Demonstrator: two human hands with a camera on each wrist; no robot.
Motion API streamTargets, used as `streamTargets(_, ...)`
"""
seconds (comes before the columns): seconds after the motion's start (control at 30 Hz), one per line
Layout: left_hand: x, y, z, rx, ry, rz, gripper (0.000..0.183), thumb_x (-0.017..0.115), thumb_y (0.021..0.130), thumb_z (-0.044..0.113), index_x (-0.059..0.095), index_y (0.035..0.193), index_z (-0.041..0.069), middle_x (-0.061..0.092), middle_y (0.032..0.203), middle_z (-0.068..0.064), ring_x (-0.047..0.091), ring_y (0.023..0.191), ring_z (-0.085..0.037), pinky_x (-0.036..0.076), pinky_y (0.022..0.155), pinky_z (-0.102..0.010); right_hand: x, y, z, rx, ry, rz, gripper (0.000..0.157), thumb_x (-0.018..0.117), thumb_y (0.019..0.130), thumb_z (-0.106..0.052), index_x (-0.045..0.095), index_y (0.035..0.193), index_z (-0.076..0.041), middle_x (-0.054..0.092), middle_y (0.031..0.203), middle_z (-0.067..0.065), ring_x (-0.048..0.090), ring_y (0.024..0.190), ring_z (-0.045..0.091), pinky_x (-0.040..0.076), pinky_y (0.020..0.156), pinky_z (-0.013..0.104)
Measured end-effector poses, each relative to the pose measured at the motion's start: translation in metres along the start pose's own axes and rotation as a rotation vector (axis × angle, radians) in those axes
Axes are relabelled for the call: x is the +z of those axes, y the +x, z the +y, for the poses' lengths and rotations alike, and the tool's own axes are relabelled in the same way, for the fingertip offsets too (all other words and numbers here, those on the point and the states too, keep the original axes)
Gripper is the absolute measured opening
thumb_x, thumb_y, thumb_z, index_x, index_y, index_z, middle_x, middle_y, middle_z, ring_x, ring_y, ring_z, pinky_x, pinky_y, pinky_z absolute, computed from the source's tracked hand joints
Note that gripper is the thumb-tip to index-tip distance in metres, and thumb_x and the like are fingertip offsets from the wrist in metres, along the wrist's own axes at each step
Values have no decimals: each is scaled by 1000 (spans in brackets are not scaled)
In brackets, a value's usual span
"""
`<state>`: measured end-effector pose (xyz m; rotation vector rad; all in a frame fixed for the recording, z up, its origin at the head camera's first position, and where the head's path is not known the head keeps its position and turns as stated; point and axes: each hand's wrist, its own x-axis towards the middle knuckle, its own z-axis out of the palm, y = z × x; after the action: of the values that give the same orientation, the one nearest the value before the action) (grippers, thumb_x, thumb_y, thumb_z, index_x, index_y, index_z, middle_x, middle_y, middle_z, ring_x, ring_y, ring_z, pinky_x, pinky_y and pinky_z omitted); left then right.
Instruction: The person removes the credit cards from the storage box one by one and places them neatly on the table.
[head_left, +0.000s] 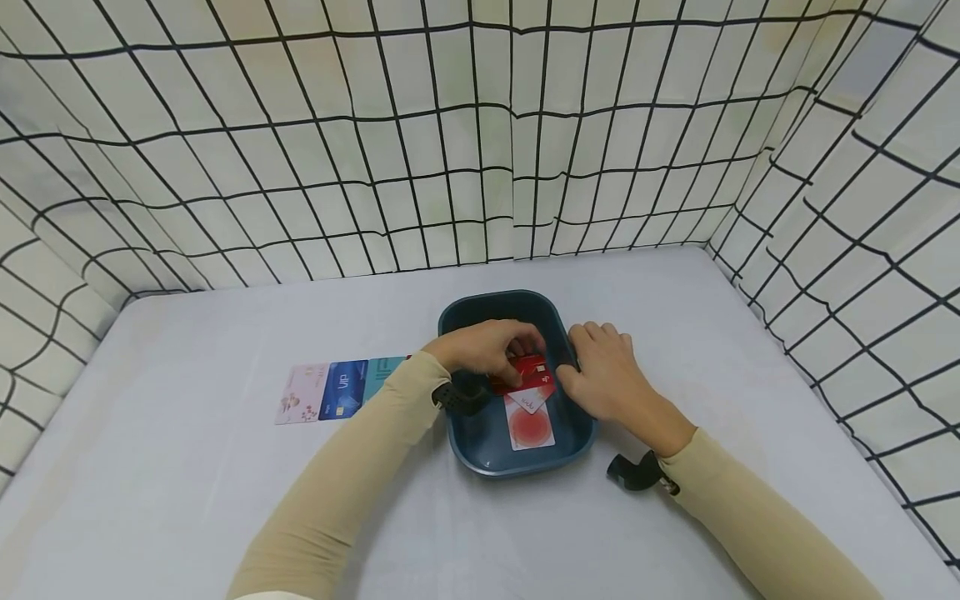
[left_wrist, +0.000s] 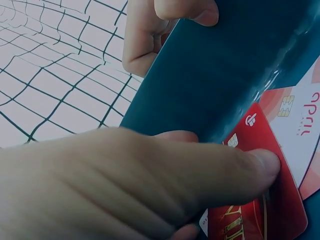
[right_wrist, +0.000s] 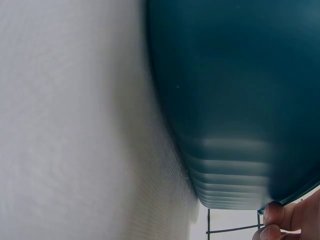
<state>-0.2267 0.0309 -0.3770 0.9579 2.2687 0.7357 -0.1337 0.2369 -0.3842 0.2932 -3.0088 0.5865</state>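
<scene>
In the head view my left hand (head_left: 491, 343) reaches into a dark blue plastic bin (head_left: 480, 460) and pinches a red card (head_left: 531, 367). The left wrist view shows the thumb (left_wrist: 262, 170) flat on the face of this red card (left_wrist: 290, 215), with fingers mostly hidden under it. The card overlaps white and pink cards (head_left: 531, 429) lying on the bin floor. At the bin's right side my right hand (head_left: 606, 375) grips the rim, thumb on the inside and fingers outside. Its fingertips (right_wrist: 274, 212) show at the rim in the right wrist view.
Left of the bin lies a row of cards on the white tabletop (head_left: 187, 467): a pale pink card (head_left: 302, 393), a blue VIP card (head_left: 343, 390) and a teal card (head_left: 384, 367), partly behind the left sleeve. White walls with a black grid (head_left: 427, 150) border the table.
</scene>
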Motion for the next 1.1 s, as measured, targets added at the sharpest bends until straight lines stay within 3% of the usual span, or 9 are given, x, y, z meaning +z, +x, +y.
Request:
streamTargets(0.33,3,1,1,23,17,-17,54,80,87,10,60,136,17,64,132,-7,59,119,-23,59,99,-35,0,-1,1,4,1,-7,26,57,90,-29,58,104,-8,56,92,8,46,90,26,30,74,38)
streamTargets(0.63,5,2,1,38,21,-53,59,84,83,15,59,136,18,61,132,-4,57,119,-21,59,94,-32,1,0,3,-3,0,2,26,57,89,-29,58,104,-8,56,92,8,47,89,26,31,74,38)
streamTargets(1.1,3,1,2,86,37,-86,57,82,85,11,60,137,16,59,134,-4,56,122,-21,56,101,-32,1,0,2,-6,13,3,24,56,90,-28,57,103,-8,56,92,8,47,89,27,32,76,39)
